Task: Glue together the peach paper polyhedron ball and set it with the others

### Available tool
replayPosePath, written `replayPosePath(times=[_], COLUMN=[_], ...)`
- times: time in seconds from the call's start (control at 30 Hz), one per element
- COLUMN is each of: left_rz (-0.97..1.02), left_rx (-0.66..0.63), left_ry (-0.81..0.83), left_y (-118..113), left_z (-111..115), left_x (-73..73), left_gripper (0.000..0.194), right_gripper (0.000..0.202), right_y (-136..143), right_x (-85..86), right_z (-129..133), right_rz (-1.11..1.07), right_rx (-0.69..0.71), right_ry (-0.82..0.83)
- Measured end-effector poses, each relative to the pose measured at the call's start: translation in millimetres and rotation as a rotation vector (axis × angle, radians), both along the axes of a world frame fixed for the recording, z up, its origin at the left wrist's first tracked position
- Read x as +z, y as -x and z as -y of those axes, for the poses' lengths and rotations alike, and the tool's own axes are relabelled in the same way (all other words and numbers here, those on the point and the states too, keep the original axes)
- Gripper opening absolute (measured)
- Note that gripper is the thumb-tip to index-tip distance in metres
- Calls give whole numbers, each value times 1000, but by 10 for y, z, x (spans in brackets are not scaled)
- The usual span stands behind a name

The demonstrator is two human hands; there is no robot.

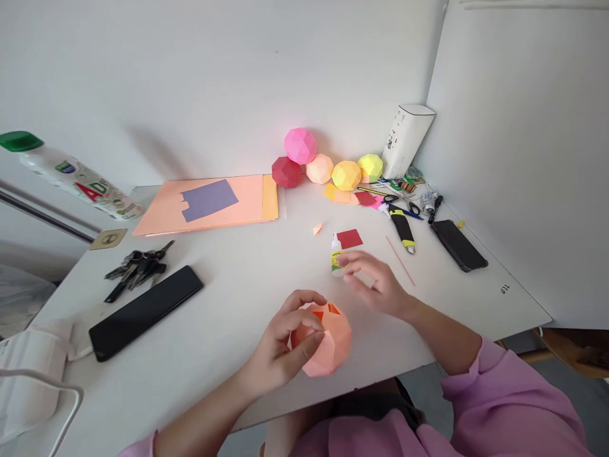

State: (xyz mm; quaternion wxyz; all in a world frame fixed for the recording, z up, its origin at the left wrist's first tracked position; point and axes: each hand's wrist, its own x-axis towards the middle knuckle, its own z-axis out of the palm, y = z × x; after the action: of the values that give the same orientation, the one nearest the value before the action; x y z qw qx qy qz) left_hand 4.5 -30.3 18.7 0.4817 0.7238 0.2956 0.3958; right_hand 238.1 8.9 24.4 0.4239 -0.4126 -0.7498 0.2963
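Near the front edge of the desk, my left hand (pixel 290 339) is closed on a faceted peach paper ball (pixel 333 349). Its thumb and fingertips pinch at the upper part, and small orange-looking gaps show in the ball's top. My right hand (pixel 373 282) hovers to the right of the ball, fingers curved and apart, with nothing seen between them. Its fingertips overlap a small white glue bottle (pixel 337 254) standing upright behind; whether they touch it I cannot tell. Behind the bottle lies a dark red paper piece (pixel 351 238), and a small peach scrap (pixel 318 228) is to its left.
Several finished paper balls (pixel 320 169) line the wall. A utility knife (pixel 402 228), scissors (pixel 404 204) and a phone (pixel 459 245) lie at right. On the left are peach sheets (pixel 209 212), keys (pixel 137 268), another phone (pixel 145 312) and a spray can (pixel 80 181).
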Motion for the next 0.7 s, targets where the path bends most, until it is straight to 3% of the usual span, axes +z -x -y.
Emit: replayPosePath(times=[0.07,0.17,0.27,0.4,0.53,0.6,0.7], left_rz=[37,116,162,198,229,248,272], left_rx=[12,7,-6,-39,-37,-31,-21], left_ry=[112,281,440,580,573,564,553], left_y=[6,11,7,-13,-35,-42,-47], left_z=[-34,-85,-126,-155,-169,-175,-188], left_x=[-45,-96,-98,-49,-21,-15,-4], left_gripper=[21,25,28,27,25,25,24], right_gripper=[8,9,14,21,46,44,32], right_y=[-106,-243,-256,-78,131,193,188], right_x=[-124,-290,-349,-299,-277,-308,-349], right_z=[-206,-480,-565,-420,-294,-293,-338], right_rz=[100,229,271,371,433,343,208], right_rx=[-269,-435,-416,-309,-447,-509,-522], right_ry=[-125,-96,-101,-100,91,169,157])
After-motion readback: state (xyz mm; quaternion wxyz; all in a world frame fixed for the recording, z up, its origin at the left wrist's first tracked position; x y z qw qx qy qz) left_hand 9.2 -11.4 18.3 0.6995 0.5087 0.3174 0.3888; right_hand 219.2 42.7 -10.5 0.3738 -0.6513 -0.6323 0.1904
